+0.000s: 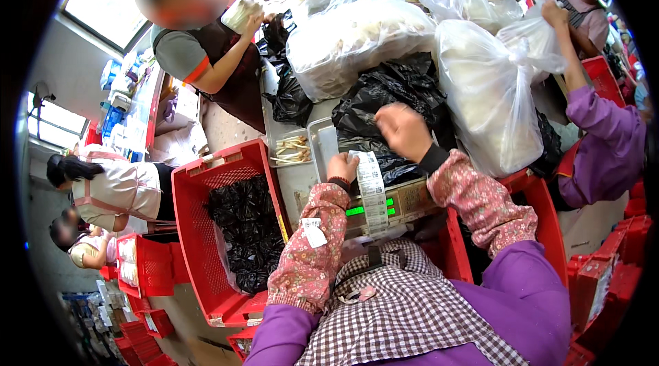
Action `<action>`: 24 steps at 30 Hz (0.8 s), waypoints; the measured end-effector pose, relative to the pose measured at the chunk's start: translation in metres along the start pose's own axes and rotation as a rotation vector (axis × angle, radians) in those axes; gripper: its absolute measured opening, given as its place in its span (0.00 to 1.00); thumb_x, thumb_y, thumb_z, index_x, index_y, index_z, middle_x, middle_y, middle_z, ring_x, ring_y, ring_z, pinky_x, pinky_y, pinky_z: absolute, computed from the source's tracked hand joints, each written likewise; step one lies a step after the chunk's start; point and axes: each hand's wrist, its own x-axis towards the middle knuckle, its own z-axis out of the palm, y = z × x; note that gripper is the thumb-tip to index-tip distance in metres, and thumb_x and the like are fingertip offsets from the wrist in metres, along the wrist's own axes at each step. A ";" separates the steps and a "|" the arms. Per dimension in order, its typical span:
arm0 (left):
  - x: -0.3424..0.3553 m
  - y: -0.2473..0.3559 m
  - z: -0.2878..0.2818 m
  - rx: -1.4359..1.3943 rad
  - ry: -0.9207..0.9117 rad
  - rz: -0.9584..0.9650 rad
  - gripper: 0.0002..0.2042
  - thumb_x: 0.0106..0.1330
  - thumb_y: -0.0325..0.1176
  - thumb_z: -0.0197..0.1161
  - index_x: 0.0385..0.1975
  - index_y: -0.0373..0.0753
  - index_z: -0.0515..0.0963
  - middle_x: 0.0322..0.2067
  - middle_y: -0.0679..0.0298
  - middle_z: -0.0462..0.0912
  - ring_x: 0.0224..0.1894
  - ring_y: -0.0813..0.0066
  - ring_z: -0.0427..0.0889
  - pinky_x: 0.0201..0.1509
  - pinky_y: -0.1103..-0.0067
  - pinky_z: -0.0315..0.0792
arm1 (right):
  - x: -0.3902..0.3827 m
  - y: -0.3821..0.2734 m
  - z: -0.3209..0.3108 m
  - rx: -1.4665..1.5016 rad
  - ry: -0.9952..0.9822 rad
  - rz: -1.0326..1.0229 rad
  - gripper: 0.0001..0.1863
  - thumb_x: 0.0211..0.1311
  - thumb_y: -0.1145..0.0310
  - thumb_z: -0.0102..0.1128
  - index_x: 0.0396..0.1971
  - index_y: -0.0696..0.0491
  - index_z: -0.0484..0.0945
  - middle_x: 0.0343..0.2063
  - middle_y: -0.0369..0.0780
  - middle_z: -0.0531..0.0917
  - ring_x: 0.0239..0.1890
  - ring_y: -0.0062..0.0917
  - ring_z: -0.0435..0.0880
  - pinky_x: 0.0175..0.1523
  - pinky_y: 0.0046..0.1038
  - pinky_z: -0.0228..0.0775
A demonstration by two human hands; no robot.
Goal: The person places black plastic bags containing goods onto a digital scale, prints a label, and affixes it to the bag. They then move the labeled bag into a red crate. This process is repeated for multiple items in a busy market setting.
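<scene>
My left hand (343,167) is closed on a long strip of printed white labels (373,191), which hangs down in front of the weighing scale (415,202) with its lit green display. Smeared by motion, my right hand (403,131) is over a crumpled black plastic bag (384,95); its fingers do not show clearly enough to tell what they hold. More black plastic lies on the scale beneath that hand. A clear plastic tray (317,150) stands just beyond my left hand, beside pale sticks (292,150). One loose label (314,232) clings to my left sleeve.
A red crate (184,191) with black bagged packs (246,229) stands at my left, another red crate (549,232) at my right. Large clear bags (360,40) of pale goods fill the table's far side. Co-workers stand across at left and close at right (604,139).
</scene>
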 end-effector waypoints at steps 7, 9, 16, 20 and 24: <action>-0.007 0.002 0.001 0.046 0.055 0.059 0.17 0.60 0.43 0.61 0.27 0.31 0.80 0.24 0.47 0.80 0.29 0.54 0.81 0.35 0.67 0.72 | -0.093 0.036 0.061 -0.107 -0.544 -0.167 0.22 0.54 0.69 0.55 0.51 0.57 0.72 0.53 0.44 0.75 0.56 0.35 0.73 0.58 0.34 0.65; -0.015 -0.007 -0.006 0.088 0.034 0.158 0.16 0.62 0.40 0.59 0.26 0.30 0.80 0.19 0.50 0.80 0.23 0.60 0.81 0.30 0.68 0.72 | -0.095 0.033 0.061 -0.144 -0.570 -0.183 0.25 0.52 0.69 0.56 0.52 0.58 0.71 0.55 0.43 0.74 0.59 0.33 0.71 0.61 0.33 0.63; -0.043 0.014 -0.060 0.088 -0.403 0.019 0.21 0.60 0.47 0.59 0.23 0.30 0.80 0.19 0.49 0.79 0.25 0.56 0.81 0.34 0.67 0.73 | -0.100 0.035 0.061 -0.205 -0.600 -0.162 0.25 0.51 0.71 0.54 0.53 0.58 0.71 0.57 0.44 0.72 0.61 0.34 0.70 0.63 0.33 0.61; -0.016 -0.006 -0.005 -0.133 -0.356 -0.169 0.22 0.55 0.48 0.64 0.23 0.28 0.77 0.18 0.47 0.77 0.25 0.53 0.80 0.33 0.65 0.72 | -0.090 0.025 0.057 -0.174 -0.617 -0.155 0.23 0.52 0.73 0.53 0.52 0.59 0.71 0.57 0.45 0.72 0.61 0.35 0.70 0.63 0.34 0.61; -0.061 0.000 0.019 -0.172 -0.053 0.077 0.14 0.52 0.33 0.62 0.32 0.28 0.73 0.30 0.40 0.78 0.38 0.42 0.78 0.40 0.63 0.72 | -0.091 0.033 0.053 -0.088 -0.689 -0.132 0.23 0.53 0.71 0.54 0.51 0.59 0.71 0.57 0.45 0.72 0.60 0.35 0.70 0.61 0.35 0.63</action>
